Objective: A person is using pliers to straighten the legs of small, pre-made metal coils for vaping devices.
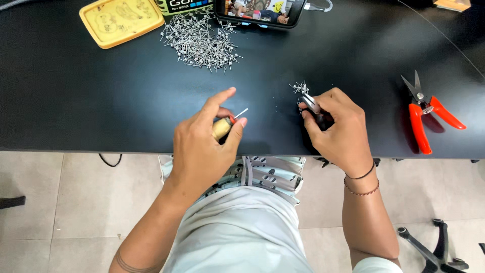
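Observation:
My left hand (204,144) holds a small tool with a tan and red handle (222,127); its thin metal shaft sticks out to the upper right. My right hand (336,129) grips a pair of metal pliers (310,103), jaws pointing up and left at a small cluster of tiny wire coils (300,88) on the black table (101,101). Both hands hover near the table's front edge, a hand's width apart.
A big heap of wire coils (202,40) lies at the back centre. A yellow tray (121,20) sits back left, a phone (260,12) leans behind the heap, and red-handled snips (424,114) lie at the right. Below are floor tiles and a chair base (434,247).

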